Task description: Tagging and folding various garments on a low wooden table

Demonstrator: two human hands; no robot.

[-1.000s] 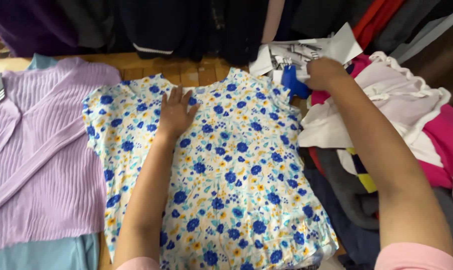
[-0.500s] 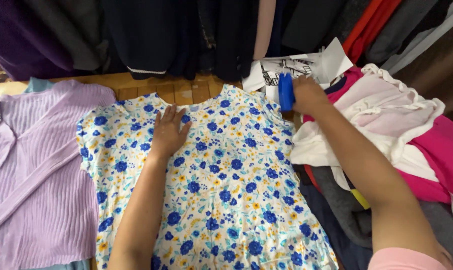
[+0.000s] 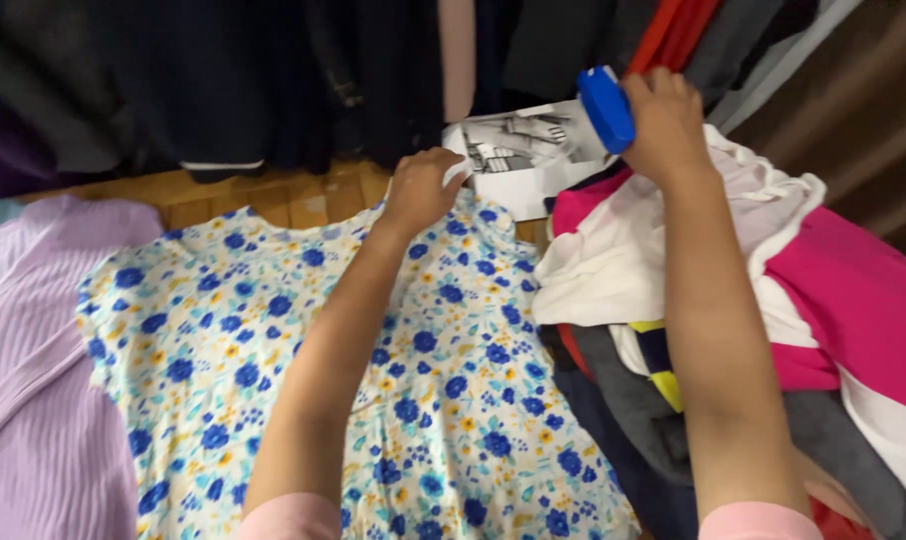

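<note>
**Blue tool lifted, collar pinched**

My right hand (image 3: 663,120) is clamped around a small blue tool (image 3: 606,108), held up over the heap of clothes (image 3: 793,280) on my right, in front of the dark garments hanging at the back. What kind of tool it is I can't tell for sure; it is a stubby blue plastic body that fills my grip. My left hand (image 3: 418,190) is closed on the top edge of the floral dress (image 3: 273,350), near the neckline, fingers pinched on the fabric or on something small and pale at the collar; I can't make out which. The dress lies spread flat on the wooden worktop (image 3: 273,195), with a lilac knit (image 3: 23,330) just beside it on the left. A black-and-white printed sheet (image 3: 518,150) lies behind the dress, between my two hands.

I judge this as the step of bringing tool and collar together: one hand has the spot ready, the other carries the tool. The next move would call for lowering the tool to the pinched point while keeping the fabric steady.

A second ago my left hand lay flat and open on the chest of the dress, and my right was low by the printed sheet, just taking hold of the tool. Since then the left has slid up to the collar and closed, and the right has risen with the tool.
</note>
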